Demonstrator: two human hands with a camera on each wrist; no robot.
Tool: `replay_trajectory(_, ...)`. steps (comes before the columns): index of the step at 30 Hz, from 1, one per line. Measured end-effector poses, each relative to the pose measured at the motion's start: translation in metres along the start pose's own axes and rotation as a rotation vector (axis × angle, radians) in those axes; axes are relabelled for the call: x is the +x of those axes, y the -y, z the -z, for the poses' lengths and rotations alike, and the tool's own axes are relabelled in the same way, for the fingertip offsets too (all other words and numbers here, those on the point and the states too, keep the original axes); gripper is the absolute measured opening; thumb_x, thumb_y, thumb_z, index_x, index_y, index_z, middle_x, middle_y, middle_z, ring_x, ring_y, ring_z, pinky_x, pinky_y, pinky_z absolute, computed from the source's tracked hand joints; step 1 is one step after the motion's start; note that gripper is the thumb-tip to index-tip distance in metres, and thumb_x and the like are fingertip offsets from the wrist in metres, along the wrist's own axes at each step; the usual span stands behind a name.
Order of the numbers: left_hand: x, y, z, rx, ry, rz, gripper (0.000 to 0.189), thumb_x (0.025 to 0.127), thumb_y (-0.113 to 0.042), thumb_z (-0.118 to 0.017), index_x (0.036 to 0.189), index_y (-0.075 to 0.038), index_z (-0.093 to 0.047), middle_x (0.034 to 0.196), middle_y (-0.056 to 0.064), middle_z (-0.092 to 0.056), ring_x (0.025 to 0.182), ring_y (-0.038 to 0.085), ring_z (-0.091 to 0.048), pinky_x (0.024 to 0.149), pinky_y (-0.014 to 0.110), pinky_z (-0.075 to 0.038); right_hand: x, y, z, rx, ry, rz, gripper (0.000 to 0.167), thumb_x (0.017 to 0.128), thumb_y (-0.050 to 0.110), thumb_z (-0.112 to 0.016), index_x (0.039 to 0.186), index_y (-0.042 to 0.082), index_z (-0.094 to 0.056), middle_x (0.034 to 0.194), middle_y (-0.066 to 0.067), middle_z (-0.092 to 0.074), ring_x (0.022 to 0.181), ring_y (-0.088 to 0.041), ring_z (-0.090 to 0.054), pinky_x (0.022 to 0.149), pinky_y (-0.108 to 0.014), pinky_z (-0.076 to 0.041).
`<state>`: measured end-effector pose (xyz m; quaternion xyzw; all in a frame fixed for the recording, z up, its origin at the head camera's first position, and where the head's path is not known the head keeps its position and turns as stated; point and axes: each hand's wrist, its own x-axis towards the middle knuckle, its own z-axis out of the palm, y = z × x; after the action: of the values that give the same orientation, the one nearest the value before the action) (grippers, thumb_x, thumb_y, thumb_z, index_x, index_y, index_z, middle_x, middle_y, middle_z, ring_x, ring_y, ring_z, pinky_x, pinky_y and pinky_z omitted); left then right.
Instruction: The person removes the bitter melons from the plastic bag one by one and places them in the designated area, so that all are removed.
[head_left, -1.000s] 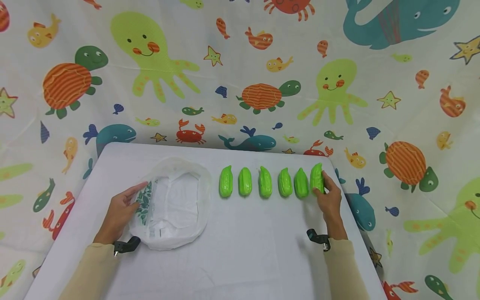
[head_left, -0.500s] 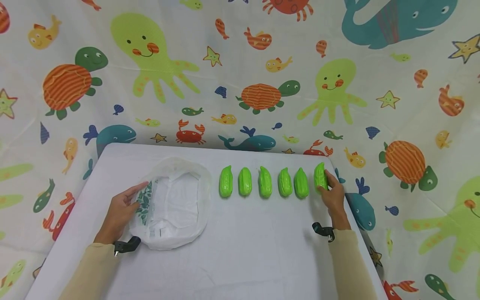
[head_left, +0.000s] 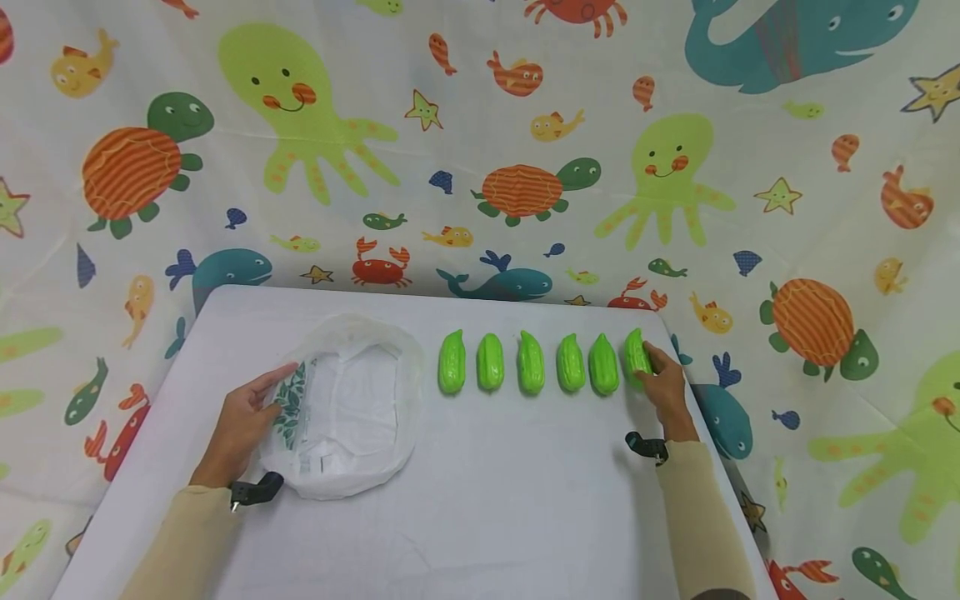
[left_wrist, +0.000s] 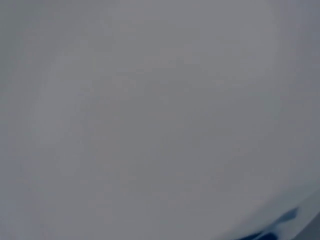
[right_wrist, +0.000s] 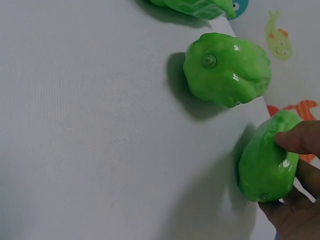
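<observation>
In the head view my right hand [head_left: 665, 390] holds the rightmost green bitter gourd [head_left: 635, 357] of a row near the table's far edge. The right wrist view shows my thumb [right_wrist: 300, 138] on one side of this glossy, lumpy gourd [right_wrist: 267, 160] and my fingers curled under the other. Its neighbour [head_left: 603, 365] lies just to the left, apart from it. On the left, my left hand [head_left: 238, 425] grips the leaf-printed side of a white plastic bag [head_left: 408, 400], which stands with its mouth spread wide. Pale, blurred plastic [left_wrist: 160, 120] fills the left wrist view.
Several more green gourds [head_left: 532, 364] lie in line between the bag and my right hand. They rest on a white-covered table [head_left: 495, 508]. Behind it hangs a curtain [head_left: 480, 125] printed with sea animals, also reaching down past the table's right edge.
The gourd in my right hand first moved right, away from its neighbour, then slightly back left, its top now tilting left. My left hand and the bag have stayed put.
</observation>
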<state>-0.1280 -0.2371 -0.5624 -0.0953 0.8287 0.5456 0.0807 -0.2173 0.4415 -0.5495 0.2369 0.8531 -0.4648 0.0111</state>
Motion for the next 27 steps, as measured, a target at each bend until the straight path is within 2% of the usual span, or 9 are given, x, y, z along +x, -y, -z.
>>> replay_trajectory(8,-0.0011,0.0014,-0.0004,-0.007,-0.001,-0.025,0.061,0.106,-0.007,-0.048,0.165,-0.021,-0.041,0.175,0.011,-0.031,0.158,0.043,-0.036,0.101,0.005,-0.049,0.0038,-0.0009,0.0037,-0.001,0.019,-0.042,0.069,0.105,0.005,-0.058,0.168,0.018,-0.034,0.176,-0.012,-0.027,0.165,-0.037,-0.022,0.136,-0.058,-0.019)
replay_trajectory(22,-0.0001,-0.0019,-0.0007,-0.024,-0.014,-0.067,0.063,0.106,-0.008,-0.052,0.166,-0.025,-0.039,0.174,0.011,-0.034,0.157,0.040,-0.039,0.100,0.001,-0.047,0.0062,-0.0066,0.0051,-0.037,-0.028,-0.054,0.067,0.106,0.013,-0.057,0.168,0.019,-0.033,0.175,-0.012,-0.031,0.164,-0.037,-0.026,0.135,-0.057,-0.023)
replay_trajectory(24,0.0002,-0.0032,-0.0007,-0.007,-0.031,-0.054,0.062,0.107,-0.012,-0.052,0.166,-0.025,-0.039,0.174,0.011,-0.034,0.156,0.041,-0.039,0.107,0.009,-0.049,0.0044,-0.0061,0.0051,-0.048,-0.038,-0.040,0.066,0.106,0.014,-0.057,0.168,0.019,-0.033,0.175,-0.012,-0.030,0.164,-0.037,-0.025,0.135,-0.058,-0.023)
replay_trajectory(27,-0.0008,-0.0075,-0.0013,0.031,-0.076,-0.041,0.060,0.108,-0.017,-0.053,0.166,-0.023,-0.039,0.174,0.012,-0.034,0.158,0.043,-0.036,0.123,0.037,-0.046,0.0018,-0.0057,0.0047,-0.066,-0.059,-0.004,0.066,0.106,0.015,-0.058,0.168,0.019,-0.034,0.175,-0.013,-0.031,0.165,-0.037,-0.024,0.134,-0.058,-0.022)
